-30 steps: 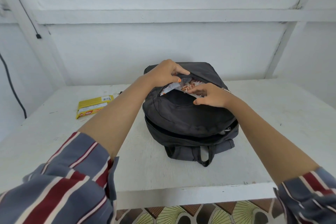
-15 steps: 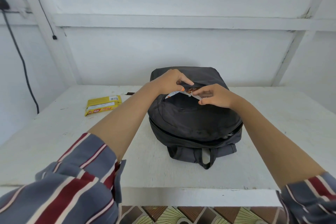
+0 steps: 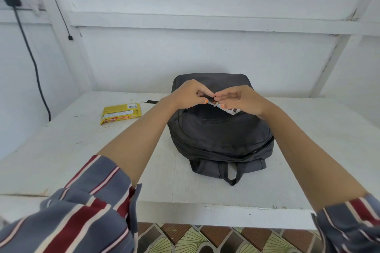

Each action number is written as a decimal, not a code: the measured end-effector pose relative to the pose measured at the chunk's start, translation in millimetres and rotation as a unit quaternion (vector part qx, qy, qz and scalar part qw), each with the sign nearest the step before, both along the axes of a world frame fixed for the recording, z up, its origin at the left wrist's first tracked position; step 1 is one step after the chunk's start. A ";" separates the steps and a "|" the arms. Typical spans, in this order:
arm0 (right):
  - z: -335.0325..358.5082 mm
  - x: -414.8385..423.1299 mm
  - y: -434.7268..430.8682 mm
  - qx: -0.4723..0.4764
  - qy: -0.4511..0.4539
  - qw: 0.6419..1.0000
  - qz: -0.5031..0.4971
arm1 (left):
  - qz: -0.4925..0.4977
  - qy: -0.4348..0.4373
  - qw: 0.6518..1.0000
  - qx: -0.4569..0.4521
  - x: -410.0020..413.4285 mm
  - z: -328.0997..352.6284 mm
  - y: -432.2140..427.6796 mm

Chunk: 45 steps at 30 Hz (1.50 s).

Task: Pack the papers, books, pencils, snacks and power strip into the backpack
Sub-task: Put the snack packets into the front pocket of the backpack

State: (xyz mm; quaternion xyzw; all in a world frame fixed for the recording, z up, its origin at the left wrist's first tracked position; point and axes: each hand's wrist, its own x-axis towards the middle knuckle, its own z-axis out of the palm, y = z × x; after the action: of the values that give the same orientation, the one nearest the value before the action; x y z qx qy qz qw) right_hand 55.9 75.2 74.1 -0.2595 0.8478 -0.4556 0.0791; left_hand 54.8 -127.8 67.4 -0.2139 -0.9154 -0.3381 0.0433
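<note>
While the black backpack (image 3: pixel 220 129) is lying flat on the white table (image 3: pixel 82 150), both hands are meeting at its front pocket — the packing is looking well along, though a yellow biscuit packet (image 3: pixel 121 115) is sitting well apart to the left, not yet packed. The left hand (image 3: pixel 190 93) is pinching the pocket's edge, and the right hand (image 3: pixel 239 99) is nipping a snack wrapper (image 3: pixel 231 110) — its corner is poking out beneath those fingertips.

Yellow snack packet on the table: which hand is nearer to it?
Left. The left hand is at the backpack pocket, to the right of the yellow snack packet; the right hand is farther right.
</note>
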 end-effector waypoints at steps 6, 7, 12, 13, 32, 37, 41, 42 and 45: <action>8.8 3.9 -45.3 -0.088 0.000 0.996 -0.013 | 0.137 0.070 0.976 0.153 14.4 -0.7 -50.6; 9.4 4.6 -58.4 -0.100 -0.003 0.995 -0.009 | 0.163 0.076 0.971 0.157 15.9 -4.7 -64.3; -0.1 -4.3 -145.2 -0.099 -0.015 0.995 0.010 | 0.272 0.063 0.949 0.145 23.6 -35.0 -141.3; -4.9 -7.6 -164.5 -0.091 -0.022 0.995 0.016 | 0.289 0.054 0.944 0.149 25.7 -41.7 -158.2; -129.6 -95.9 -319.5 0.018 -0.152 0.988 0.003 | 0.299 -0.193 0.933 0.055 -6.7 -123.0 -330.6; -141.0 -104.7 -328.9 0.046 -0.116 0.992 -0.014 | 0.265 -0.194 0.943 0.048 -14.6 -129.2 -332.1; -140.8 -100.8 -328.6 0.013 -0.123 0.992 -0.023 | 0.264 -0.182 0.945 0.061 -19.5 -127.8 -333.3; -139.8 -98.7 -327.5 0.000 -0.127 0.992 -0.023 | 0.261 -0.179 0.946 0.068 -20.5 -126.3 -333.4; -135.0 -93.8 -323.9 -0.029 -0.107 0.993 -0.033 | 0.253 -0.170 0.947 0.096 -21.4 -118.5 -330.7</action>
State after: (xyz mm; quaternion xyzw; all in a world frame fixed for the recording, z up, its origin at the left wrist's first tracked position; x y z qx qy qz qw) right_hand -37.9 -248.7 -60.9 -0.1830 0.8288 -0.5079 0.1468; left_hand 33.3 -458.5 -51.1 0.0911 -0.8963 -0.4338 -0.0086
